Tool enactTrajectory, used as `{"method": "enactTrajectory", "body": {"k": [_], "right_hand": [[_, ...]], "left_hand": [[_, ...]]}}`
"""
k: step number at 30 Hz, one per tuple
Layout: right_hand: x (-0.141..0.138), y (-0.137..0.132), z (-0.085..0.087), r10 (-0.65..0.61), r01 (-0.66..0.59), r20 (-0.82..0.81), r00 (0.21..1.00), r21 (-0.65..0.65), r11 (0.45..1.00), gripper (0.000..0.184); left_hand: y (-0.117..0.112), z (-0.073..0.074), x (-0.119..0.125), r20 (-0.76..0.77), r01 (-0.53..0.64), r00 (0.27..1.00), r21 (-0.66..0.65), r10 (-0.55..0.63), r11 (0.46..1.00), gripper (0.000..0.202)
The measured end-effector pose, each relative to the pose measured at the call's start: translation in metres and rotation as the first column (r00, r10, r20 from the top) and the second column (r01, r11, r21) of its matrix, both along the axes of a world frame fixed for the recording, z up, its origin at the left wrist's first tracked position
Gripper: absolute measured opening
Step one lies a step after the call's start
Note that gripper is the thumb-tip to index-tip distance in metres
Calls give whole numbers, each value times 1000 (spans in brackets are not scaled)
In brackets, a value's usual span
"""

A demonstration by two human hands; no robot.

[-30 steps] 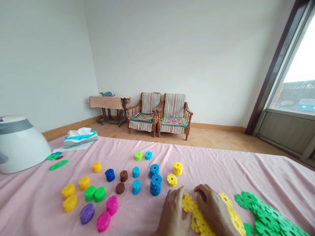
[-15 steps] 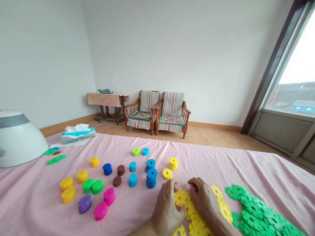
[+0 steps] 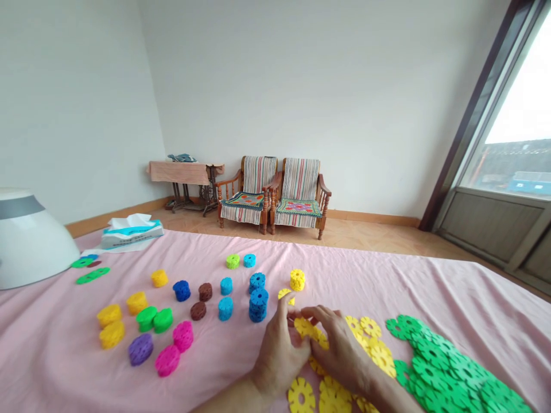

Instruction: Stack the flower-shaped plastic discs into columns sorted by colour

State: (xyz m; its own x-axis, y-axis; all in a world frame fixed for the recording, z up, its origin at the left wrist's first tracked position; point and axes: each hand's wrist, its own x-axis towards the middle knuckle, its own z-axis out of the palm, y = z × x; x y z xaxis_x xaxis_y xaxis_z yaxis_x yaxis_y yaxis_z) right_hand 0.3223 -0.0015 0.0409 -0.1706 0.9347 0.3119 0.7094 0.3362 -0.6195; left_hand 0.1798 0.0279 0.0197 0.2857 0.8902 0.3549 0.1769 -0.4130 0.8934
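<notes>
My left hand [image 3: 278,350] curls around several yellow notched snowflake discs [image 3: 303,327], its thumb meeting my other hand. Close against it, my right hand [image 3: 340,347] is closed on the same discs from the right, its fingers bent over them. Its fingertips are partly hidden. Loose yellow discs [image 3: 301,396] lie below and between the wrists, and more spread to the right of my right forearm. Just beyond the fingers is a low yellow stack [image 3: 286,295], partly covered by my left hand. A taller yellow stack [image 3: 297,280] stands behind it.
A heap of green discs [image 3: 439,361] lies at right. Dark blue stacks [image 3: 259,304], pink stacks [image 3: 167,360], a purple stack [image 3: 140,349] and orange-yellow stacks [image 3: 112,334] stand on the pink cloth [image 3: 206,378]. A tissue box [image 3: 131,235] and white kettle-like vessel [image 3: 34,246] are at left.
My hands have come together and moved slightly left, lifting several yellow discs between them. Loose yellow discs show more on the right. The whole view has shifted a little.
</notes>
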Motion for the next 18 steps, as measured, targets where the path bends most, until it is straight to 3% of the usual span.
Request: {"method": "enactTrajectory", "body": {"k": [7,11,16,18], "right_hand": [[9,-2,11,39,-56,-144,989,-113,992,38],[9,-2,13,33,-57,-206,978,-113,992,42],[10,3,3,-82,63,-189,979,-103,993,34],[13,6,-4,-113,107,-141,984,-50,993,32]], "left_hand": [[-3,-1,-2,45,82,995,51,-84,995,72],[-3,-2,-3,74,116,990,58,-120,992,69],[-1,-11,-2,-13,134,991,83,-133,988,57],[-2,-12,-2,-87,93,993,125,-82,988,54]]}}
